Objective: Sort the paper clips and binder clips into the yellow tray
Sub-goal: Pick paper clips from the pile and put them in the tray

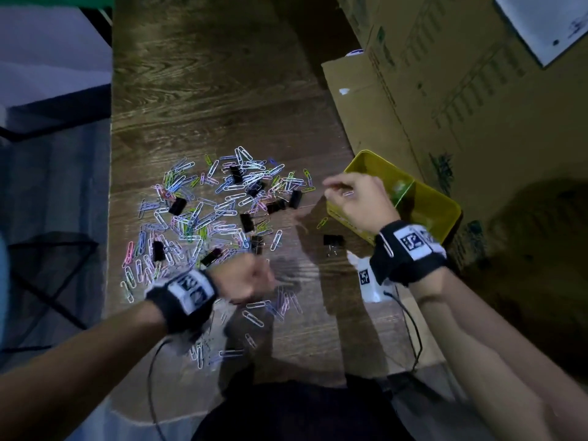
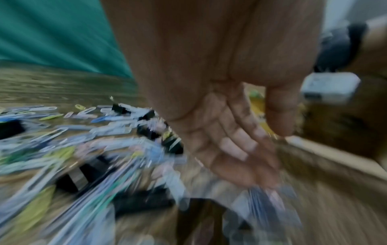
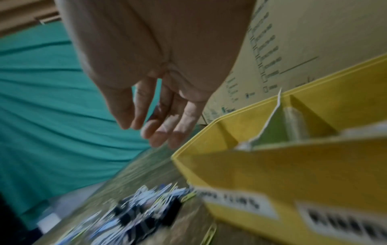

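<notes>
A spread of coloured paper clips [image 1: 216, 211] mixed with black binder clips [image 1: 177, 205] lies on the wooden table. One binder clip [image 1: 333, 240] sits apart, near the yellow tray [image 1: 375, 154] at the right. A greenish divider [image 3: 272, 126] splits the tray [image 3: 230, 165], and its front wall carries labels. My right hand [image 1: 350, 192] hovers at the tray's near-left corner and pinches a pale paper clip [image 1: 348, 193]; its fingers [image 3: 163, 132] point down beside the rim. My left hand [image 1: 251, 278] is blurred, low over the pile's near edge. Its fingers [image 2: 236, 149] curl to the palm; nothing shows in them.
Cardboard boxes [image 1: 445, 90] stand close behind and beside the tray. The table's left edge [image 1: 111, 186] drops to the floor. A white tagged object [image 1: 369, 281] and a black cable [image 1: 410, 329] lie near my right wrist. A green paper clip [image 1: 322, 222] lies by the tray.
</notes>
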